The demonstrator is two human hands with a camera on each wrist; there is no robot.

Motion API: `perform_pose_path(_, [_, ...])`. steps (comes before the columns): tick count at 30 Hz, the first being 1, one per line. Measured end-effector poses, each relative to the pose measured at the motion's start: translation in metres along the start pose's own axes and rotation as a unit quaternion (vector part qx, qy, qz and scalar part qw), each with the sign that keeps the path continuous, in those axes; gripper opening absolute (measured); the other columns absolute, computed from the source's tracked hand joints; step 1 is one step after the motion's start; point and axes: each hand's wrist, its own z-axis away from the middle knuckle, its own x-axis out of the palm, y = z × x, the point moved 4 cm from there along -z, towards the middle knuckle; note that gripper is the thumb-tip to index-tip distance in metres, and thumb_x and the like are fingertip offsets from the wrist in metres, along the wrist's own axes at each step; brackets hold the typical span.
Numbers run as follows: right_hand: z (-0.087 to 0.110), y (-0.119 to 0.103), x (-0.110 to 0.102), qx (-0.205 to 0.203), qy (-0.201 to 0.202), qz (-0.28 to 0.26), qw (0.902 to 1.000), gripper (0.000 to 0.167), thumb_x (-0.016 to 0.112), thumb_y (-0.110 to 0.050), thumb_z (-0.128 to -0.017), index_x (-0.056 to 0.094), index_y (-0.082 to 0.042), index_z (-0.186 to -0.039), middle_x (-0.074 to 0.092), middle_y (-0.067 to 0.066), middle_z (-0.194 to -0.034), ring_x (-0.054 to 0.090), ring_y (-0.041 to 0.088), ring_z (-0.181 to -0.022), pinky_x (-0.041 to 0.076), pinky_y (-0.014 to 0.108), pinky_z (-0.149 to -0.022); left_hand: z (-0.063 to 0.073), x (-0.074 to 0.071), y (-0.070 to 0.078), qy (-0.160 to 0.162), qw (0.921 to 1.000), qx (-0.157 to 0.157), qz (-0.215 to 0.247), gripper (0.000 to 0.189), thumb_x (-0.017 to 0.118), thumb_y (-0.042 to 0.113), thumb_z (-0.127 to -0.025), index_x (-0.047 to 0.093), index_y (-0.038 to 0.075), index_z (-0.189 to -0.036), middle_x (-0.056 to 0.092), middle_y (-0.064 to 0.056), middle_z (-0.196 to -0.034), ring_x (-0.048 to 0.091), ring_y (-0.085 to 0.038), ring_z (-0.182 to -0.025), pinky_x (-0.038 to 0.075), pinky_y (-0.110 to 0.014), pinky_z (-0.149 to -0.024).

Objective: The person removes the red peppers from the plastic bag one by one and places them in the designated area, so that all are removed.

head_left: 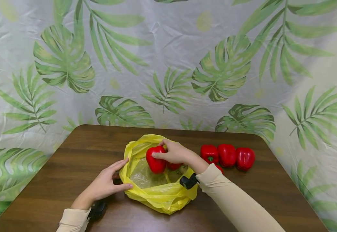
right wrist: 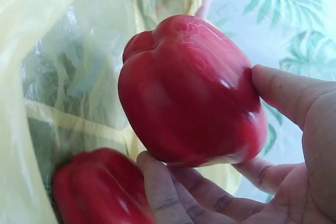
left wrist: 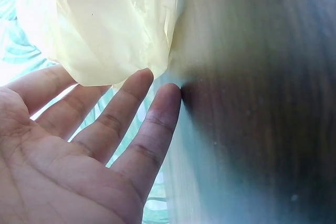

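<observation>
In the head view a yellow plastic bag [head_left: 159, 196] stands on the table with its mouth turned up and its rim rolled outward. My right hand [head_left: 175, 153] grips a red bell pepper [right wrist: 189, 95] between thumb and fingers, over the bag's mouth. Below it, inside the bag, lies another red bell pepper [right wrist: 102, 187], mostly hidden by the hand in the head view. At the bag's left side my left hand [head_left: 105, 182] touches the rim with thumb and fingers spread; the left wrist view shows its fingers [left wrist: 113, 119] nearly straight against the plastic.
Right of the bag, a red bell pepper with a green stem [head_left: 209, 154] sits beside two others, a middle pepper [head_left: 227, 155] and a right-hand pepper [head_left: 245, 159]. One more red pepper [head_left: 219, 169] is partly covered by the right forearm. Behind the brown table [head_left: 78, 154] hangs a leaf-patterned cloth [head_left: 168, 58].
</observation>
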Motion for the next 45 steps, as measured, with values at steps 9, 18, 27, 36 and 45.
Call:
perform_pose_path(9, [0.019,0.008,-0.021,0.009,0.009,-0.03,0.9995,0.056,0.071,-0.047,-0.103,0.053,-0.013,-0.143,0.071,0.014,-0.132,0.07,0.025,-0.104,0.063,0.042,-0.091,0.001,-0.002,0.001,0.003,1.0,0.0,-0.003,0.098,0.093,0.039,-0.085,0.045,0.001,-0.162,0.046,-0.025,-0.166,0.054,-0.045,-0.144,0.063,-0.041,-0.099])
perform_pose_path(18, [0.032,0.023,-0.041,-0.004,0.022,-0.064,0.9977,0.057,0.071,-0.043,-0.103,0.053,-0.009,-0.145,0.066,0.02,-0.14,0.071,0.024,-0.097,0.065,0.044,-0.089,0.002,-0.002,0.001,-0.002,1.0,-0.007,-0.001,0.099,0.092,0.041,-0.086,0.043,0.002,-0.163,0.044,-0.024,-0.167,0.053,-0.044,-0.145,0.063,-0.041,-0.1])
perform_pose_path(27, [0.047,0.036,-0.055,-0.011,0.031,-0.075,0.9966,0.06,0.07,-0.046,-0.104,0.052,-0.008,-0.147,0.067,0.022,-0.136,0.072,0.029,-0.095,0.064,0.043,-0.087,0.001,-0.002,-0.001,-0.005,0.9999,-0.01,-0.004,0.099,0.091,0.042,-0.086,0.043,0.002,-0.163,0.043,-0.025,-0.167,0.053,-0.045,-0.145,0.063,-0.038,-0.099])
perform_pose_path(36, [0.062,0.048,-0.066,-0.015,0.051,-0.079,0.9955,0.058,0.07,-0.043,-0.104,0.053,-0.006,-0.146,0.067,0.024,-0.139,0.073,0.029,-0.093,0.063,0.035,-0.08,0.001,-0.001,-0.001,-0.006,0.9999,-0.01,-0.002,0.099,0.091,0.042,-0.087,0.042,0.002,-0.164,0.043,-0.025,-0.168,0.053,-0.045,-0.145,0.063,-0.038,-0.1])
perform_pose_path(45, [0.076,0.065,-0.079,-0.019,0.065,-0.094,0.9933,0.059,0.068,-0.046,-0.106,0.052,-0.009,-0.149,0.062,0.022,-0.145,0.072,0.026,-0.109,0.066,0.04,-0.087,0.001,-0.001,0.0,-0.007,0.9999,-0.01,-0.002,0.099,0.09,0.043,-0.087,0.042,0.002,-0.164,0.043,-0.024,-0.168,0.053,-0.045,-0.145,0.063,-0.037,-0.1])
